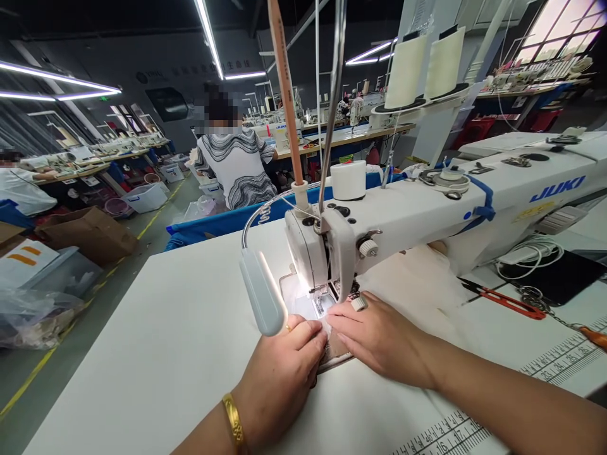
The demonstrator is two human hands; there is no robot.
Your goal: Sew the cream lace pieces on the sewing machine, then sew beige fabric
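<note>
A white JUKI sewing machine (398, 208) stands before me, its lit presser foot (320, 303) low over the metal plate. Sheer pale fabric (422, 275) spreads under the machine arm, to the right of the needle area. My left hand (289, 363) has its fingers bunched together at the front left of the foot, closed on the edge of thin fabric; the fingertips partly hide it. My right hand (379, 335) lies palm down just right of the foot, fingers stretched out over the fabric and plate. A grey lamp (263, 294) shines at the needle from the left.
Red-handled thread snips (507, 298), a black phone-like slab (564, 278) and a white coiled cable (535, 256) lie at right. A printed ruler (450, 436) runs along the front edge. Thread cones (405, 72) stand behind. A co-worker (237, 161) sits ahead, back turned.
</note>
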